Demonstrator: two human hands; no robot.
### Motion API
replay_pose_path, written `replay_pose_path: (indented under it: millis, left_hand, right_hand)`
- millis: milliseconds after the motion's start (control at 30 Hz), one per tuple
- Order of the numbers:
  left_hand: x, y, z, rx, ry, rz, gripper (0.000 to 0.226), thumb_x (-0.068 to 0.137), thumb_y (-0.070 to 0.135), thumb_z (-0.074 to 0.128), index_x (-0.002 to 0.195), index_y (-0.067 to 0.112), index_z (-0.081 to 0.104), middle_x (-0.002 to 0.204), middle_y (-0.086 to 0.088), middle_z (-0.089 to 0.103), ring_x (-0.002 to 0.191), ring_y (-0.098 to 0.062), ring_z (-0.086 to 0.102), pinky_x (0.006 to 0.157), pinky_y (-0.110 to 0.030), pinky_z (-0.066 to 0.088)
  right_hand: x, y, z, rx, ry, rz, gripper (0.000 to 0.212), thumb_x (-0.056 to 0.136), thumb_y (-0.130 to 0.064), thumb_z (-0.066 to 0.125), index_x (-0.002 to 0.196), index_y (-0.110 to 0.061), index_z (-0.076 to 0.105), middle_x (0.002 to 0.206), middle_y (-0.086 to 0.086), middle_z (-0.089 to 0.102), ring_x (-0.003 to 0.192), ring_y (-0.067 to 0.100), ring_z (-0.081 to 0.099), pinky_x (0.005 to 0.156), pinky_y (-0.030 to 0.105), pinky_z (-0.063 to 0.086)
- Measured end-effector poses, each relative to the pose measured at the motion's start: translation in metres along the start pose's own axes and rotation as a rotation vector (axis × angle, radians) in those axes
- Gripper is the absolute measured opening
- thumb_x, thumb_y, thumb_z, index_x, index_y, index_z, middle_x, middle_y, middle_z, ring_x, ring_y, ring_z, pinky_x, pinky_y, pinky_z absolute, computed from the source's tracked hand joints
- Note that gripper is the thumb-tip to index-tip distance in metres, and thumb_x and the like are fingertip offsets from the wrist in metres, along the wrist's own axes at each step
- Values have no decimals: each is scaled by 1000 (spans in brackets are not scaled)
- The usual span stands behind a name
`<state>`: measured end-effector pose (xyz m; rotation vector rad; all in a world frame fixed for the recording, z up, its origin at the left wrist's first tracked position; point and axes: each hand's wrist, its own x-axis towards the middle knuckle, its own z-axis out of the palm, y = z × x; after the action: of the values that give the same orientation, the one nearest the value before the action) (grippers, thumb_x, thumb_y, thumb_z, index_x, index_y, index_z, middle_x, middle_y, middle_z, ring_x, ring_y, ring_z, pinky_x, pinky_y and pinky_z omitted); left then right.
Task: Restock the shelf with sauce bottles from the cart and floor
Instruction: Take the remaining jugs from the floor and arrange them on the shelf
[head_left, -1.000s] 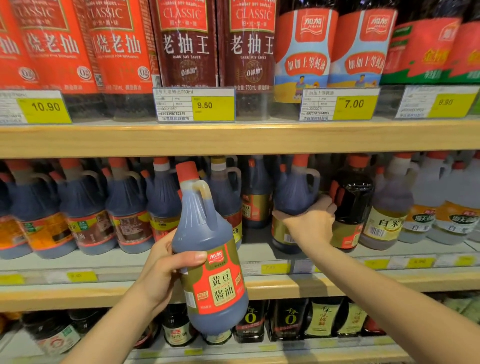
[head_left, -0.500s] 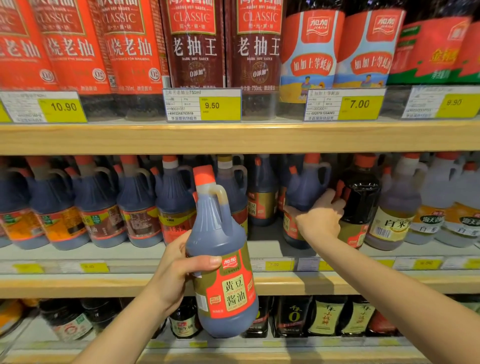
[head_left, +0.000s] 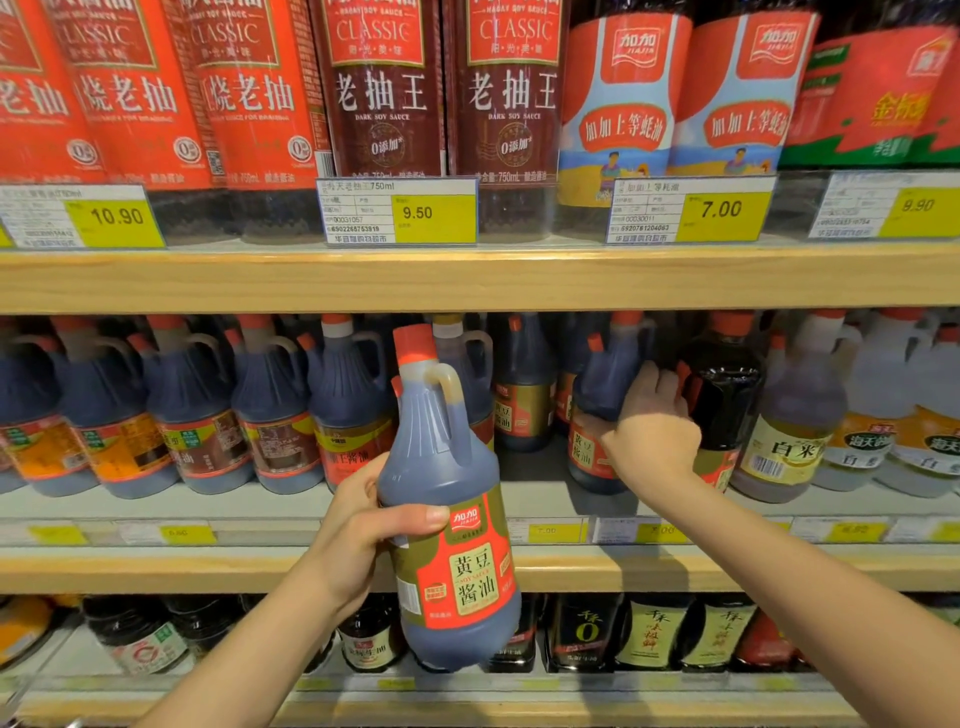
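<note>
Gripping a soy sauce jug (head_left: 449, 525), left hand (head_left: 358, 540) faces the shelf gap (head_left: 535, 478); right hand (head_left: 652, 431) clasps a shelved jug (head_left: 605, 405).

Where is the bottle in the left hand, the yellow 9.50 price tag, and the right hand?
soy sauce bottle (head_left: 457, 566): head view, on its red label.
9.50 price tag (head_left: 434, 215): head view, on its yellow part.
right hand (head_left: 652, 431): head view, on its back.

I see a soy sauce jug (head_left: 449, 519) gripped in my left hand (head_left: 358, 540), upright, tilted slightly, held in front of the middle shelf (head_left: 467, 566). It has a red cap, a loop handle, dark liquid and a red-and-gold label. My right hand (head_left: 652, 431) holds a matching shelf jug (head_left: 602, 410) standing just right of a gap in the row.
</note>
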<state>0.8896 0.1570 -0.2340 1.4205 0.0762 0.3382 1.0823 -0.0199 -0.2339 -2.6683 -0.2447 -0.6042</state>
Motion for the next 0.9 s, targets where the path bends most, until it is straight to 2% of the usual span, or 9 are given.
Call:
replay_pose_path:
  millis: [100, 333, 433, 500, 567, 633, 733, 833, 900]
  left_hand:
    - [2, 1, 0, 11, -2, 3, 58, 40, 18, 73, 96, 7, 64, 79, -10, 74, 71, -24, 71, 59, -30, 56]
    - [6, 4, 0, 34, 4, -6, 62, 39, 19, 74, 99, 4, 62, 79, -11, 74, 72, -24, 71, 60, -30, 56]
    - [6, 6, 1, 48, 13, -15, 63, 39, 20, 74, 98, 4, 63, 80, -10, 74, 73, -25, 71, 61, -30, 56]
    - [5, 8, 2, 57, 23, -23, 63, 38, 21, 75, 98, 4, 63, 80, -9, 74, 73, -24, 71, 60, -29, 56]
    - [4, 9, 4, 67, 36, -37, 65, 38, 22, 75, 98, 4, 63, 80, -9, 74, 73, -23, 71, 60, -28, 56]
    - [5, 11, 6, 80, 52, -52, 68, 36, 24, 76, 100, 3, 62, 81, -9, 75, 75, -25, 71, 60, -29, 57]
    - [6, 13, 10, 93, 86, -60, 74, 35, 25, 77, 102, -2, 61, 84, -11, 74, 76, -26, 71, 61, -30, 57]
    - [7, 16, 19, 107, 125, -58, 81, 33, 26, 79, 104, -6, 58, 90, -18, 72, 76, -26, 71, 62, -32, 56]
    - [7, 17, 26, 110, 165, -53, 84, 29, 26, 80, 102, -8, 57, 92, -20, 71, 74, -24, 70, 60, -31, 55]
  right_hand:
    - [5, 3, -8, -23, -40, -9, 68, 71, -37, 77, 120, -4, 43, 122, 17, 54, 116, 35, 52, 82, 42, 48]
    - [4, 8, -8, 24, -71, -39, 62, 77, -30, 73, 123, -6, 38, 120, 16, 58, 115, 34, 55, 80, 39, 47]
    - [5, 10, -3, 24, -94, -36, 73, 80, -23, 70, 137, -3, 30, 136, 17, 47, 130, 33, 43, 96, 42, 43]
    - [5, 11, -4, 38, -124, -79, 84, 81, -18, 68, 145, 2, 17, 147, 20, 33, 139, 32, 29, 111, 40, 32]
    - [-1, 9, -13, 116, -158, -98, 89, 81, -17, 68, 146, 6, 10, 150, 23, 25, 142, 33, 21, 116, 39, 23]
    - [-14, 4, -29, 312, -155, -38, 82, 83, -19, 66, 144, 7, 17, 147, 25, 30, 139, 36, 27, 114, 40, 27]
    - [-47, -15, -67, 590, -240, 0, 46, 87, -21, 62, 124, 2, 46, 117, 20, 58, 115, 39, 52, 91, 39, 42]
    - [-85, -41, -101, 759, -459, -44, 41, 80, -10, 63, 121, -5, 57, 109, 9, 67, 110, 31, 59, 90, 36, 46]
    - [-105, -52, -115, 756, -503, -100, 39, 71, -19, 64, 109, -14, 62, 100, 5, 71, 96, 24, 65, 84, 42, 53]
